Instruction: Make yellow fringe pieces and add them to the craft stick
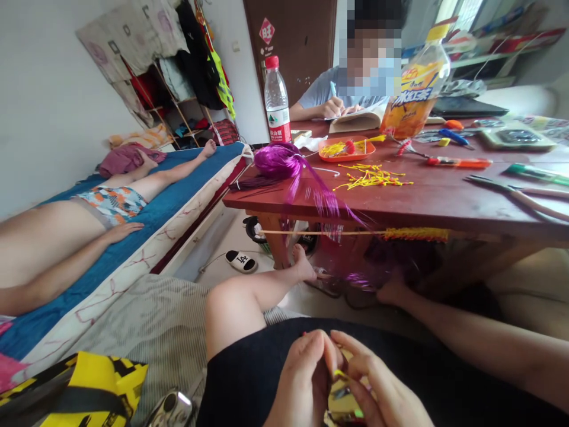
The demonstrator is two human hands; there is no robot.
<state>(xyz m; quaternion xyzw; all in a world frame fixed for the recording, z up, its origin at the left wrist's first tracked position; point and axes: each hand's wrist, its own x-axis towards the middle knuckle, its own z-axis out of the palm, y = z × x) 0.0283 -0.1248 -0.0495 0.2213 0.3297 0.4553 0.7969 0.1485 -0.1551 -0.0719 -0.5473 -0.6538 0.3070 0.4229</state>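
Observation:
Both my hands meet over my lap at the bottom edge. My left hand (302,379) has its fingers curled and pinched round a small shiny gold and yellow piece (342,391). My right hand (382,391) pinches the same piece from the other side. What the piece is stays partly hidden by my fingers. A thin stick (324,232) with yellow and red strands wound on its right end (415,234) lies along the front edge of the red-brown table (427,201).
On the table lie a purple tinsel bundle (284,163), loose yellow strips (371,177), an orange tray (347,149), a water bottle (277,101), a tea bottle (415,89), scissors and pens. Across it a person writes. Another person lies on the blue bed (146,219) at left.

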